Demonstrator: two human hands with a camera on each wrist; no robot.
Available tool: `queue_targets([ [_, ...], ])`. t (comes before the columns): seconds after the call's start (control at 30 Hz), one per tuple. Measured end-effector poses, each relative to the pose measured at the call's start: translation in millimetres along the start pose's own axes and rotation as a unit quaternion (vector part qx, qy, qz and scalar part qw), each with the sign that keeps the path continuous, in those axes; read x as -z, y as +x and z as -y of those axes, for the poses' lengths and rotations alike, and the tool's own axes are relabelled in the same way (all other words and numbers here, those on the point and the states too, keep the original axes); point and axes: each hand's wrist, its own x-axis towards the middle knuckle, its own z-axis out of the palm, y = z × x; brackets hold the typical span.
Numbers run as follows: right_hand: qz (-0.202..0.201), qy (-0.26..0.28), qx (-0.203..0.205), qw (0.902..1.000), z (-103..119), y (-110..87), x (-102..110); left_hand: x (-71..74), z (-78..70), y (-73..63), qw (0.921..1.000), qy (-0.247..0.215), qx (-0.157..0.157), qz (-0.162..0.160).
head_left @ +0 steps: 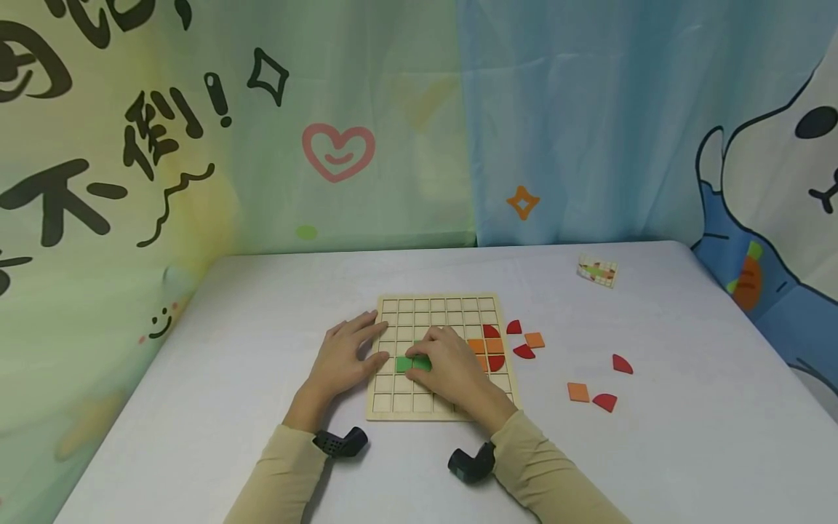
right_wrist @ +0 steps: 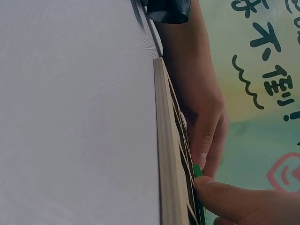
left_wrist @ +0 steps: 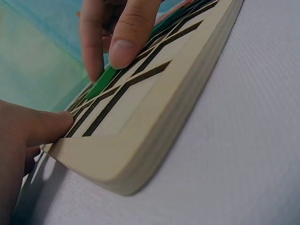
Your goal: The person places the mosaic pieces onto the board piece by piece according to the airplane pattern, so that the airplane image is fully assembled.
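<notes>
A square wooden grid board [head_left: 430, 306] lies on the table between both hands. My left hand [head_left: 343, 356] rests at its left edge, fingers extended and the thumb touching the frame, as the left wrist view also shows. My right hand [head_left: 452, 364] reaches over the grid, its thumb and fingertips pinching a green square tile [head_left: 422, 362]. Left of those fingertips, another green tile [head_left: 403, 364] lies in the grid. Orange squares [head_left: 494, 346] and red quarter-round pieces [head_left: 497, 363] fill cells at the board's right side. The right hand covers some middle cells.
Right of the board lie loose red quarter-round pieces [head_left: 605, 402] and orange squares [head_left: 578, 392]. A small card with a coloured grid pattern [head_left: 597, 271] lies near the table's back right. Printed curtains [head_left: 393, 204] hang behind the white table [head_left: 196, 437].
</notes>
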Motion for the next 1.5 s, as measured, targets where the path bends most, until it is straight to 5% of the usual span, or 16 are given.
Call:
queue_targets([
  [0.63,0.001,-0.01,-0.014,0.9998,0,0.2,4,0.0,-1.5,1.5,0.9999,0.01,0.0,0.004],
  [1.07,-0.018,-0.016,0.011,0.9997,-2,0.5,-1,1.9,-4.0,-0.2,0.9999,0.005,0.011,0.006],
  [1.3,-0.009,0.006,-0.02,0.9997,-10,0.1,13,1.6,-2.5,-1.0,0.9999,0.006,0.012,0.006],
  [1.5,-0.008,0.035,-0.066,0.9972,-38,-0.7,36,-0.3,-0.1,-0.6,1.0,0.007,0.005,0.003],
])
